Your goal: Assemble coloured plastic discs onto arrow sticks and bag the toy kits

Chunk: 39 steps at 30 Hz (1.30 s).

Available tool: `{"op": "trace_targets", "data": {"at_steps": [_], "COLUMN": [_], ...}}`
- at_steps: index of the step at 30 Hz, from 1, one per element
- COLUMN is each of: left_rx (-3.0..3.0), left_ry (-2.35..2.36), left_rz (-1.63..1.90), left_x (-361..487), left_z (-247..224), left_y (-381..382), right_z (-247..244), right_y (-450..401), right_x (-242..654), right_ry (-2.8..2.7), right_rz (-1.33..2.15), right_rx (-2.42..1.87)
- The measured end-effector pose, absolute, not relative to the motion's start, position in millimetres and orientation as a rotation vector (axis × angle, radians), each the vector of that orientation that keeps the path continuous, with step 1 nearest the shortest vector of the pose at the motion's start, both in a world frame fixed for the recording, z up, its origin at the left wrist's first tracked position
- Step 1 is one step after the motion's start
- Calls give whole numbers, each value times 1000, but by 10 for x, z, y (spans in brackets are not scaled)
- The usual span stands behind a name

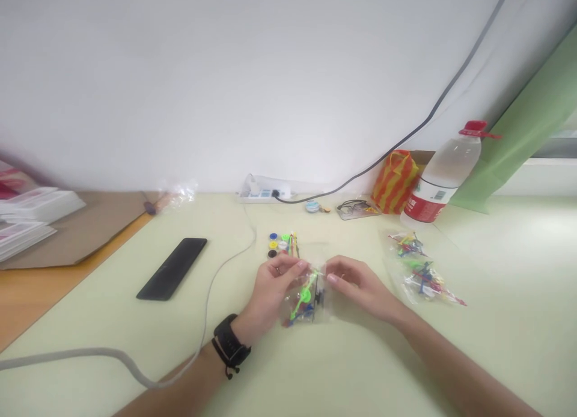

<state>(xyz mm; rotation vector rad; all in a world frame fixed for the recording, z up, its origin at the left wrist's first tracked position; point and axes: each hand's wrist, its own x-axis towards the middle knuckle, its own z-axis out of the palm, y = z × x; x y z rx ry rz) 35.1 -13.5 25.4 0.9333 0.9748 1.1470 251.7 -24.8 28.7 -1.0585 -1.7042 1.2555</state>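
Observation:
A small clear plastic bag [306,294] of colourful plastic parts is held upright between my two hands, just above the pale green table. Inside it show a bright green piece, dark pieces and some red and blue ones. My left hand [274,285], with a black watch on its wrist, pinches the bag's upper left edge. At the upper right edge, my right hand [360,285] pinches the bag between thumb and fingers. Just behind my left hand lie small coloured discs [273,245] and a bundle of thin coloured sticks [294,244], partly hidden by the fingers.
More bagged plastic parts [424,270] lie to the right, before a large water bottle [439,176] and a striped bag [395,179]. A black slab [172,268] lies left, near a grey cable [208,291]. A power strip [265,190] sits by the wall.

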Motion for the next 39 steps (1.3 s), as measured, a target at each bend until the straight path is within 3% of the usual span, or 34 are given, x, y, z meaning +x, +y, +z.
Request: {"op": "trace_targets", "data": {"at_steps": [12,39], "left_rx": [1325,1263], "left_ry": [966,812], "left_rz": [983,973], "left_x": [213,43], "left_z": [279,334], "left_y": [-40,84], "right_z": [321,185], "right_y": [-235,-207], "right_x": [2487,2525], "right_ry": [-1447,-1162], "right_rz": [1319,1387], "right_rx": [-1117,-1045]}}
